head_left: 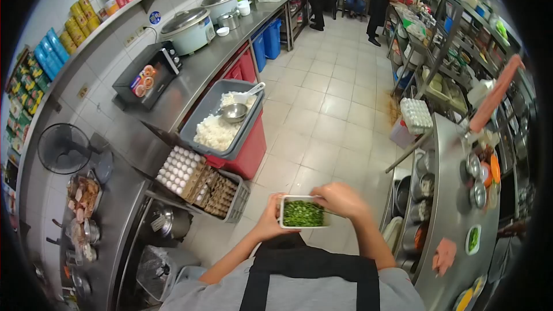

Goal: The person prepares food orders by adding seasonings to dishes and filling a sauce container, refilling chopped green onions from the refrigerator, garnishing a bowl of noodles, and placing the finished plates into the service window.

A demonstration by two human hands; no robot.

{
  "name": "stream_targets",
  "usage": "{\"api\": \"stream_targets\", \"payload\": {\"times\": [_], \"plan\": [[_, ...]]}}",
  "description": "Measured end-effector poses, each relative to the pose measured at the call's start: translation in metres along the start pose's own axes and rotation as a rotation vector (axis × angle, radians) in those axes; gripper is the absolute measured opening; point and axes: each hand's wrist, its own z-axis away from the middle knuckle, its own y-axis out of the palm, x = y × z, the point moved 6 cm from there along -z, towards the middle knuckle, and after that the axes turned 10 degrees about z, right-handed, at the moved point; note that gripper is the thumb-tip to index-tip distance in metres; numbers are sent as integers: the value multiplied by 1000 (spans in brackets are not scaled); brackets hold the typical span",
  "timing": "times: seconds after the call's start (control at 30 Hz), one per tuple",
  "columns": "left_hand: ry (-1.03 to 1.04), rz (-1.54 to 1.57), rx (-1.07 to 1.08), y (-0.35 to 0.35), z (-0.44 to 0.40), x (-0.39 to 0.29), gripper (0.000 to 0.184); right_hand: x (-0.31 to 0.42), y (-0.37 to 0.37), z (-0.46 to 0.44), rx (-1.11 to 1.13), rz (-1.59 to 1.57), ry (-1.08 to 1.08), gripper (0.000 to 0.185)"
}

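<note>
A white rectangular container (282, 212) full of chopped green herbs (303, 213) is held in front of my body. My left hand (271, 219) grips its left side, the thumb near the upper corner. Over the upper right corner is my right hand (341, 199), slightly blurred, with its fingers curled down at the rim. Whatever those fingers pinch, if anything, is hidden from this angle.
To the left are egg trays (183, 174) in a grey crate and a grey tub (190, 129) of cooked rice with a bowl. A steel counter (446, 196) stands on the right, near a person's arm (496, 95). Several people are farther back along the tiled aisle (311, 103).
</note>
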Motion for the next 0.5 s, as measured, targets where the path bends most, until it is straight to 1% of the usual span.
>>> {"api": "stream_targets", "payload": {"times": [0.07,0.1,0.17,0.23,0.27,0.37,0.5], "plan": [[-5,59,-36,-21,-53,9,98,-37,-3,-62,3,68,-99,16],[-16,83,-53,-29,-77,15,98,-58,-7,-85,11,84,-115,16],[11,20,-59,-39,-134,27,99,-95,-20,-131,12,111,-139,16],[54,-50,-37,-46,-204,29,101,-144,-40,-164,-3,96,-90,15],[14,-2,4,-45,-241,29,103,-170,-54,-178,-16,93,-61,15],[-8,72,187,-34,-361,22,103,-250,-100,-207,-114,42,20,15],[30,-203,372,-15,-517,7,103,-355,-157,-236,-178,2,265,16]]}}
